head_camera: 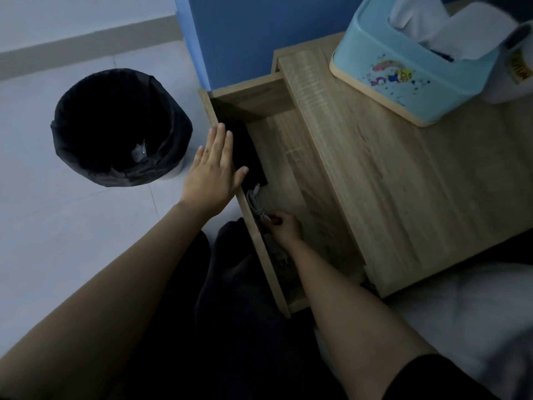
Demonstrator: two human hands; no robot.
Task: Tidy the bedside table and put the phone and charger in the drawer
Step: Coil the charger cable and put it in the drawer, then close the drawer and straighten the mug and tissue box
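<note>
Farthest left I see a round bin [122, 127] lined with a black bag, standing on the pale tiled floor, well apart from the furniture. Next comes my left hand [215, 171], flat and open with the fingers straight and close together, the palm laid against the outer face of the drawer front [253, 223]; the thumb hooks over its top edge. The forearm reaches in from the lower left, nearly straight.

The drawer [288, 157] stands pulled out from the bedside table [418, 183]. Inside it, just beyond my left thumb, lies the dark phone [249, 157], flat against the front wall. Beside it, toward me, the pale charger cable [256, 202] lies bunched, and a dark plug block [278, 255] sits nearer still, though the dim light makes its shape hard to read.

My right hand [284, 228] is down inside the drawer, fingers curled and pinching the near end of the cable, the wrist bent and the arm coming in from the lower right.

On the tabletop at the right stands a light blue tissue box [412, 73] with a cartoon rainbow print; white tissue sticks up from its slot. Yellow lettering on a white object [516, 70] at the edge is too blurred to read.
</note>
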